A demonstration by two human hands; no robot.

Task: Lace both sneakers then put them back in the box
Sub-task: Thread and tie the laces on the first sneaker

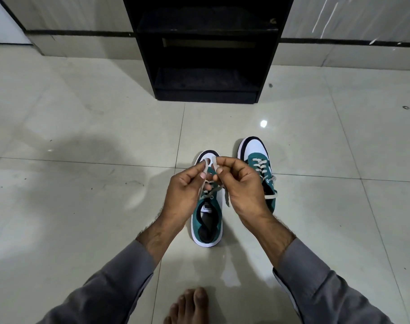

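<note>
Laces (205, 181) are pinched in both your hands: left hand (184, 192) and right hand (242, 185) each grip one loop, over the near sneaker (207, 220); the laced sneaker (257, 160) sits beyond your right hand.

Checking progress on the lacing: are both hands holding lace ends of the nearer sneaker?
Yes: the left hand and right hand each pinch a lace end above the nearer sneaker.

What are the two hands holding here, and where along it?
Each hand pinches one end of the near sneaker's lace: the left hand grips a small loop by its tip, the right hand the other end near its tip.
</note>
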